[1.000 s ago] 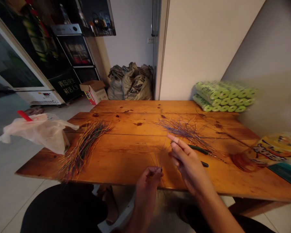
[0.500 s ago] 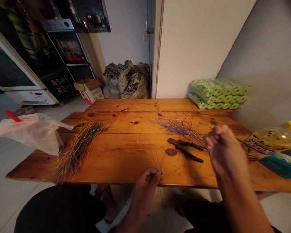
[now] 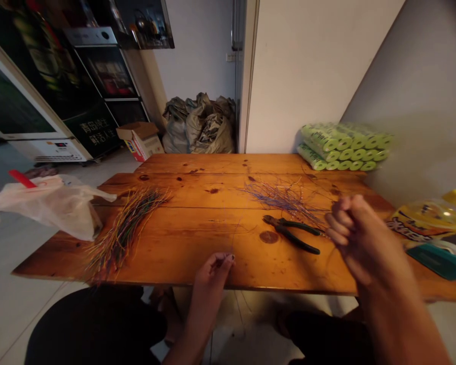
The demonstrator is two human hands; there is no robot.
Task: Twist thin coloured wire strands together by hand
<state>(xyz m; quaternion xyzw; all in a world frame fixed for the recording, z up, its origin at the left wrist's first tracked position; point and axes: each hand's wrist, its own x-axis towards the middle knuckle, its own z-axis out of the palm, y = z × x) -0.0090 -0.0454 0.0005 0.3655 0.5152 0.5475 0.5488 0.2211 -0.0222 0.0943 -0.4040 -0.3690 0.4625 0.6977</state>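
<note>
My left hand [image 3: 215,271] is over the table's front edge, thumb and fingers pinched on a few thin wires [image 3: 233,238] that stick up above the grip and trail below it. Raised at the right, my right hand [image 3: 351,238] is curled closed; whatever it may hold is too small or hidden to make out. Between the hands lie cutting pliers [image 3: 292,233] with dark handles, jaws to the left. Behind them spreads a loose pile of purple-blue and copper wires [image 3: 281,196]. On the left lies a thick bundle of multicoloured wires [image 3: 131,228].
A whitish plastic bag [image 3: 66,203] sits at the table's left. To the right are a yellow-capped bottle [image 3: 429,218] and a teal object [image 3: 439,259]. Green-wrapped rolls [image 3: 344,147] are stacked at the back right. Grey sacks [image 3: 201,124] and a cardboard box [image 3: 142,141] stand beyond the wooden table [image 3: 197,228].
My left hand has shifted left, and fewer wires show above its grip. My right hand, still curled closed, has moved slightly right. The pliers and both wire piles stay put.
</note>
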